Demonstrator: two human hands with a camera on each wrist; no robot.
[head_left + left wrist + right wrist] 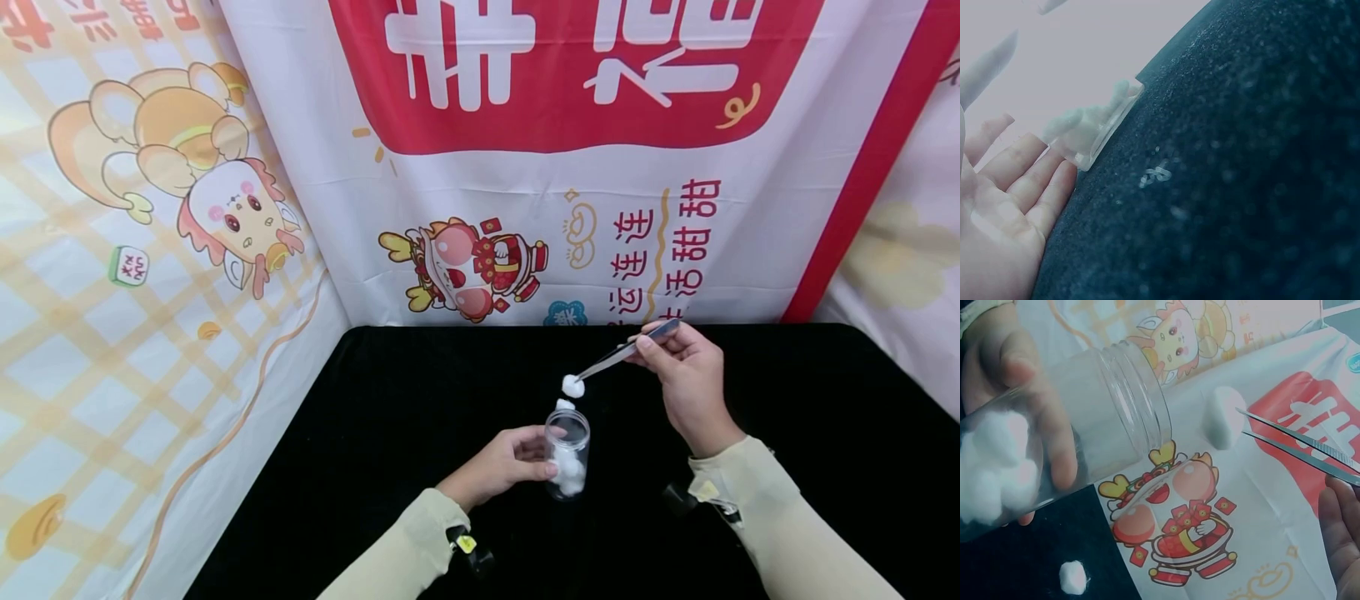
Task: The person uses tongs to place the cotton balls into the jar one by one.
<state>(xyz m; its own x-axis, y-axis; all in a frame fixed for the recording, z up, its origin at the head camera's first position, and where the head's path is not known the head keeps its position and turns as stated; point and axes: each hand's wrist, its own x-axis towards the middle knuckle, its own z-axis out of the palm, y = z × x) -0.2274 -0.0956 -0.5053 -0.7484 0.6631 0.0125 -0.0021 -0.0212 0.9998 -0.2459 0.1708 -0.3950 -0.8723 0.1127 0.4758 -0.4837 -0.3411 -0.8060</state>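
Note:
My left hand [510, 462] grips a clear plastic jar [567, 450] around its side, thumb in front. The jar stands open-mouthed on the black table, with several white cotton balls [999, 465] in its lower part. In my right hand [690, 379] a pair of metal tweezers [618, 356] is pinched between thumb and fingers. Their tips hold one cotton ball [573, 386] above and beyond the jar's mouth, apart from the rim. Another cotton ball [1074, 577] lies on the table just behind the jar. The left wrist view shows the fingers [1029, 175] against the jar.
The black cloth-covered table [420, 392] ends at a printed white and red curtain [315, 167] behind it. A checked curtain [90, 333] hangs along the left side. Dark wrist cameras sit at both cuffs.

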